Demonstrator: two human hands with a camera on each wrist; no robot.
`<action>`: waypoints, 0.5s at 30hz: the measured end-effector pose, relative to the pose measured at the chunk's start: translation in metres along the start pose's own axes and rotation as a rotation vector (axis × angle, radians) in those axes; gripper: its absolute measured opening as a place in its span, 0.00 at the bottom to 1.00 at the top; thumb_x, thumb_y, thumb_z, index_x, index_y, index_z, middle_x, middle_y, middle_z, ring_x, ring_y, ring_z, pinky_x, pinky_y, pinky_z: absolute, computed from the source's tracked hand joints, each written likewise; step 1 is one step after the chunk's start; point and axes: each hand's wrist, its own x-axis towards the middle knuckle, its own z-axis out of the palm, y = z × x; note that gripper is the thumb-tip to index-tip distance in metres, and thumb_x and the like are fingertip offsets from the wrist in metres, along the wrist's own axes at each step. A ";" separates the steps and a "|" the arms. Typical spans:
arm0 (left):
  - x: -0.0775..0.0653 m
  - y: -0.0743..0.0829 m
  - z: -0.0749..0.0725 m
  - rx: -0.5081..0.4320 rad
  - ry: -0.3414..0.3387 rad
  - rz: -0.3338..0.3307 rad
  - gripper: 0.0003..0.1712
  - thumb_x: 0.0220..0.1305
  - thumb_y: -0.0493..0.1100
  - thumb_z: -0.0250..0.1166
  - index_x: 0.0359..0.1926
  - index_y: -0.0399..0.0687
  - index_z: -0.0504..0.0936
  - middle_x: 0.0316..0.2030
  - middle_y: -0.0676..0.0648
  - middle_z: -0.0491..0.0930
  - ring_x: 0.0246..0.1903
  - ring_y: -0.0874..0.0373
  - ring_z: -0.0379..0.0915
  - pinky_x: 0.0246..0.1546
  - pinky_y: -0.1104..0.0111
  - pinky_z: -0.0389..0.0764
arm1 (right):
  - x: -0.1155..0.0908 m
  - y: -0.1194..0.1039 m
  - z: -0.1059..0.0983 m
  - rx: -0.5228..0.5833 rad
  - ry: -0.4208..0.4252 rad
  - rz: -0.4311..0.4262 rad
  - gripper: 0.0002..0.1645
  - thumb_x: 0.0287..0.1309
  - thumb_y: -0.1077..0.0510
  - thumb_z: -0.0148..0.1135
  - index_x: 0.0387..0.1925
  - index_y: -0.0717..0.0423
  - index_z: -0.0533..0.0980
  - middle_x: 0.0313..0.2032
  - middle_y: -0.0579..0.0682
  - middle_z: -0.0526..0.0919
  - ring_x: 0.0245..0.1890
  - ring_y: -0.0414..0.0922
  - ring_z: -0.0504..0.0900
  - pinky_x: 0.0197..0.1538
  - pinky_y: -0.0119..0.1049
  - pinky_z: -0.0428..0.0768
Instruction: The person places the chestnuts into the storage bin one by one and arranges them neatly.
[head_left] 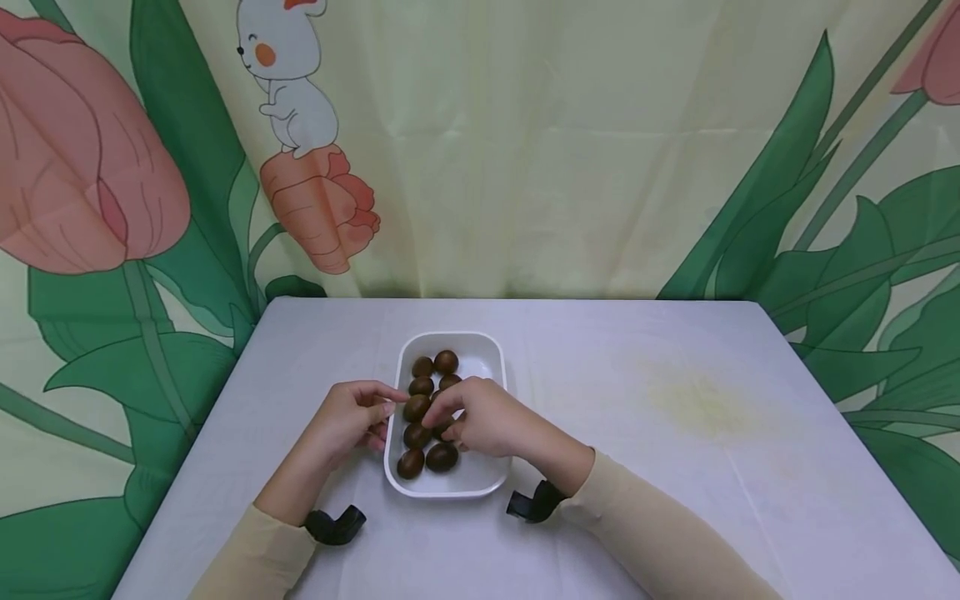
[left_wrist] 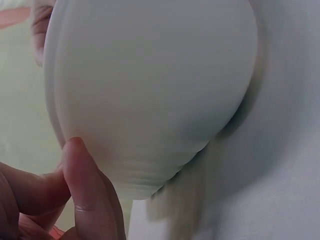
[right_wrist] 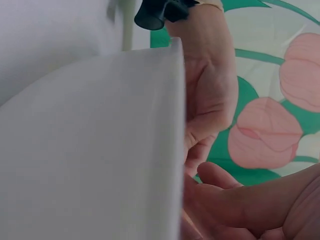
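Observation:
A white tray [head_left: 483,475] holds several glossy dark brown eggs, among them one egg [head_left: 442,457] at the near end and another egg [head_left: 446,362] at the far end. My left hand [head_left: 358,417] grips the tray's left rim, its index finger reaching over toward an egg [head_left: 416,407]. In the left wrist view, a fingertip [left_wrist: 77,155] lies against the tray's outer wall [left_wrist: 150,100]. Over the middle of the tray, my right hand [head_left: 480,417] bends its thumb and fingers round a brown egg [head_left: 442,429], partly hidden beneath them. The tray wall [right_wrist: 100,150] hides the eggs in the right wrist view.
The tray stands on a table with a white cloth [head_left: 637,500], which bears a faint yellowish stain [head_left: 697,404] on the right. A curtain [head_left: 525,150] printed with tulips and a rabbit hangs behind. Black wrist cameras [head_left: 335,526] sit at both cuffs.

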 end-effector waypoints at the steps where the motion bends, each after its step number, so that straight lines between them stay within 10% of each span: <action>1: 0.000 0.000 -0.001 0.008 -0.005 0.000 0.14 0.74 0.30 0.63 0.56 0.37 0.88 0.33 0.42 0.83 0.24 0.56 0.79 0.24 0.66 0.87 | 0.000 -0.001 -0.001 0.034 -0.009 0.007 0.19 0.59 0.75 0.69 0.45 0.54 0.90 0.47 0.51 0.92 0.41 0.46 0.88 0.36 0.34 0.87; 15: -0.006 0.007 0.000 0.134 0.050 0.036 0.16 0.72 0.33 0.67 0.58 0.43 0.90 0.41 0.39 0.86 0.30 0.56 0.83 0.31 0.67 0.89 | -0.008 0.005 -0.021 0.308 0.008 0.048 0.23 0.69 0.73 0.59 0.61 0.59 0.84 0.57 0.61 0.89 0.54 0.58 0.91 0.41 0.43 0.93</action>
